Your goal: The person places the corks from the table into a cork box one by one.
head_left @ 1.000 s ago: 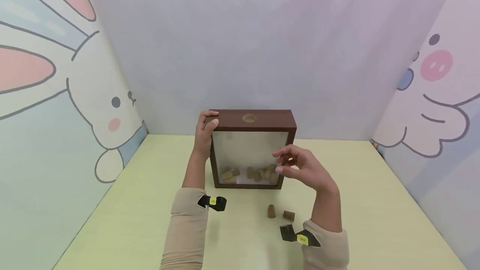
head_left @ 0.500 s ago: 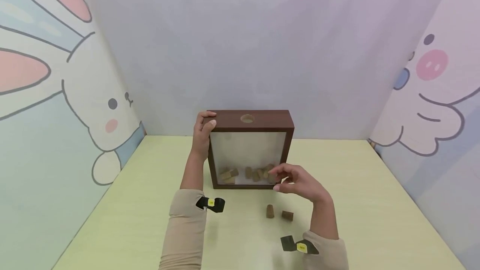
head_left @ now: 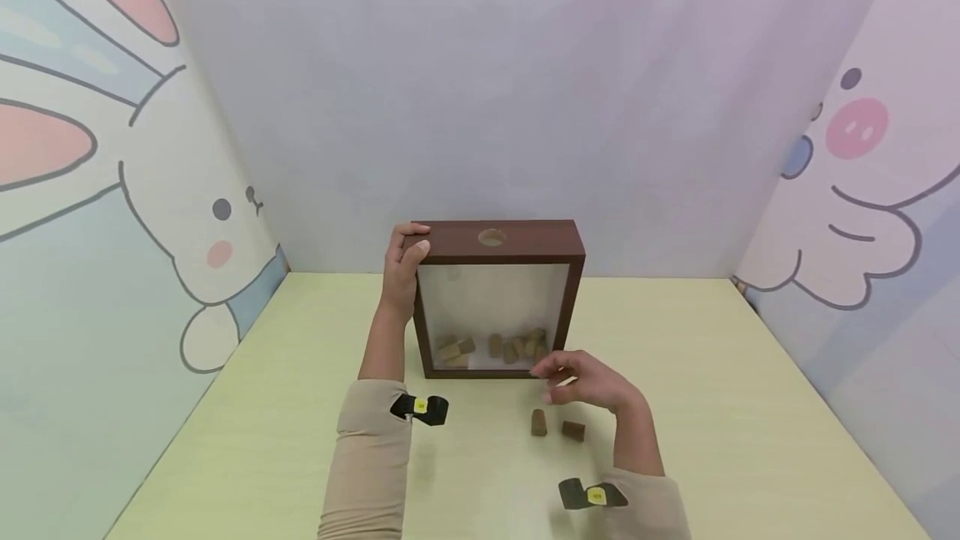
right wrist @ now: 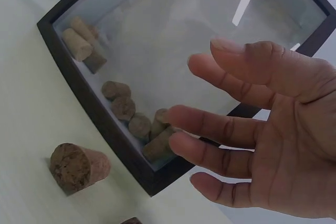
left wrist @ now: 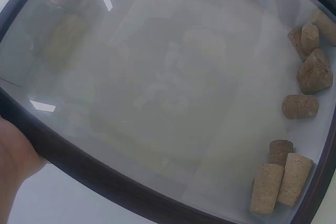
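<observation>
A dark brown wooden frame box (head_left: pixel 525 238) with a clear front stands upright on the table. There is a round hole (head_left: pixel 492 237) in its top. Several corks (left wrist: pixel 300 106) lie inside along the bottom. My left hand (head_left: pixel 401 273) grips the box's upper left corner, thumb on the front edge and fingers over the top. Near the lower right corner of the box, my right hand (head_left: pixel 588 380) hovers with relaxed, parted fingers and nothing between them. Below it on the table are two loose corks, an upright-looking cork (head_left: pixel 538 422) and a cork lying on its side (head_left: pixel 573 431).
The pale yellow-green table (head_left: pixel 300 440) reaches back to a plain light wall (head_left: pixel 480 90). Side walls carry a cartoon rabbit (head_left: pixel 187 215) on the left and a cartoon pig (head_left: pixel 840 190) on the right.
My right hand has come down from in front of the box's clear panel toward the two loose corks. My left hand keeps its grip on the box corner.
</observation>
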Action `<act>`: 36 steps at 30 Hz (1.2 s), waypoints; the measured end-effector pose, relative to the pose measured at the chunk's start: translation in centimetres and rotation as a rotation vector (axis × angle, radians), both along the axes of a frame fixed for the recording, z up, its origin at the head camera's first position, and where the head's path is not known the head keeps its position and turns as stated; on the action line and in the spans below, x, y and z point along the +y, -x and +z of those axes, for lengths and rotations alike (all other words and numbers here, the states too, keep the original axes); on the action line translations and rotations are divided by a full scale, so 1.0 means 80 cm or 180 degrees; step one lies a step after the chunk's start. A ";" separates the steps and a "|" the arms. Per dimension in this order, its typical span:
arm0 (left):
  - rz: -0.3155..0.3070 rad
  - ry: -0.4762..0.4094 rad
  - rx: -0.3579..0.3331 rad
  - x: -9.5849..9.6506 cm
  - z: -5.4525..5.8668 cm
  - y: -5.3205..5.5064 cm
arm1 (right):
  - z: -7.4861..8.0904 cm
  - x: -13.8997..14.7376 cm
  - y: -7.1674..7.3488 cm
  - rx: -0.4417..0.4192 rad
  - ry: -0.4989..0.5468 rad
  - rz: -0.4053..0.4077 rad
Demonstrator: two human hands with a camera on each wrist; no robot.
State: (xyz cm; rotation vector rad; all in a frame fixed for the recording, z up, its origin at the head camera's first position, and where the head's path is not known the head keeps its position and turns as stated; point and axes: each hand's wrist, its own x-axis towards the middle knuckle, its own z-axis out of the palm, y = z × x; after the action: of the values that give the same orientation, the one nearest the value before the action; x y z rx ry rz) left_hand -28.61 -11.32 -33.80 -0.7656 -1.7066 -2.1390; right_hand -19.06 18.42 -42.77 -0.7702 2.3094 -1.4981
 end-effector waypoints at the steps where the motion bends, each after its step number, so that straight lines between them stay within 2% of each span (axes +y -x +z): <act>1: 0.0017 0.0005 -0.0003 0.000 -0.001 0.000 | -0.004 0.000 0.001 -0.0017 -0.0030 0.0016; 8: 0.0073 0.0019 0.0034 0.001 -0.006 0.003 | -0.024 0.001 0.004 -0.0281 -0.0236 -0.0026; 15: 0.0066 0.0111 -0.0007 0.004 0.021 -0.027 | -0.038 -0.002 0.008 -0.0468 -0.0379 0.0056; 20: 0.0048 0.0094 -0.0020 0.003 0.020 -0.027 | -0.042 -0.006 0.008 -0.0536 -0.0559 0.0016; 26: 0.0052 0.0091 -0.0019 0.003 0.021 -0.028 | -0.046 -0.013 0.009 -0.0498 -0.0746 -0.0045; 32: 0.0061 0.0097 -0.0033 0.004 0.023 -0.030 | -0.044 -0.020 0.006 -0.0528 -0.0749 -0.0169; 36: 0.0057 0.0105 -0.0055 0.003 0.021 -0.031 | -0.043 -0.019 0.003 -0.0374 -0.0809 -0.0260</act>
State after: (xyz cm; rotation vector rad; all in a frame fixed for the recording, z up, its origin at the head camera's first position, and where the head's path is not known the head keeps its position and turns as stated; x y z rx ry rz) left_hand -26.17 -11.05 -32.11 -0.7399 -1.7550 -2.1168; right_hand -19.27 16.87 -46.20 -0.5122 2.4043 -1.2123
